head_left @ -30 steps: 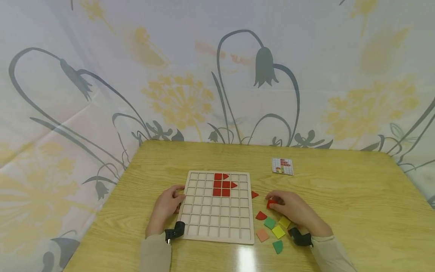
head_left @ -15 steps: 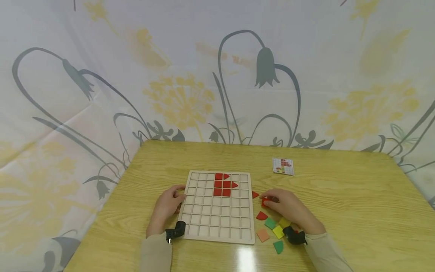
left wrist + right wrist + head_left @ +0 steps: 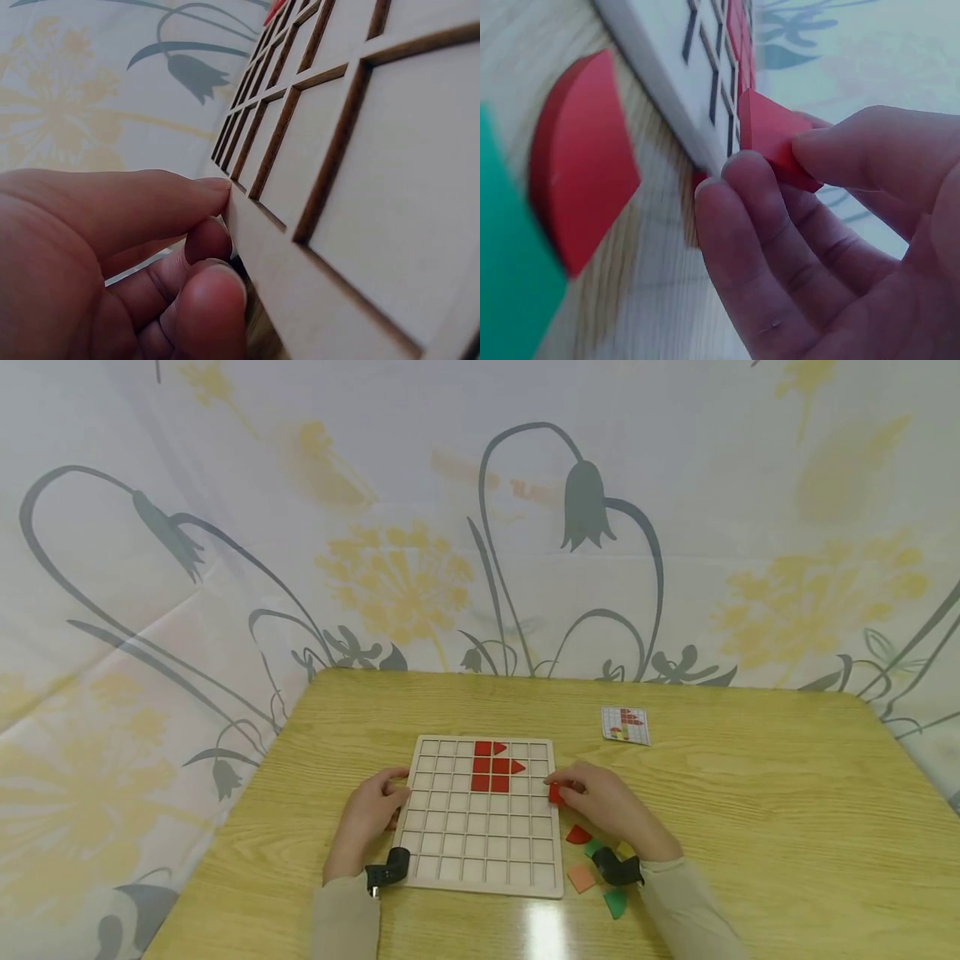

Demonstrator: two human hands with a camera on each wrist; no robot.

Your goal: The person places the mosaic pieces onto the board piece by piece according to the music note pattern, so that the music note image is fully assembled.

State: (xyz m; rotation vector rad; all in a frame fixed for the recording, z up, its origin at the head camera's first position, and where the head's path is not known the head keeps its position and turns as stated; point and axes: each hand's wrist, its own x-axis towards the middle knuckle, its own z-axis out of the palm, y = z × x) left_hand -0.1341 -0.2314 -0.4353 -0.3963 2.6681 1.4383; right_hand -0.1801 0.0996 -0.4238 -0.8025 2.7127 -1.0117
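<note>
In the head view, my left hand [image 3: 370, 810] holds the left edge of a pale wooden grid board [image 3: 487, 852]; the left wrist view has its fingertips right at the rim [image 3: 251, 262]. My right hand [image 3: 606, 800] pinches a red square tile [image 3: 775, 135] between thumb and fingers, tilted at the board's right edge. Several red squares [image 3: 482, 766] and two red triangles [image 3: 517, 767] sit in the board's upper cells. Under the right fingertips, a sliver of red [image 3: 698, 178] shows beside the board, mostly hidden.
A red quarter-round tile [image 3: 578, 835], an orange square [image 3: 581, 877] and a green quarter-round tile [image 3: 616, 904] lie right of the board. Yellow and green tiles are partly hidden by the right wrist camera [image 3: 617, 867]. A printed pattern card [image 3: 626, 726] lies farther back.
My right hand has moved left with the red square tile, from the loose tiles to the board's right edge, covering the loose red triangle there. My left hand stays at the board.
</note>
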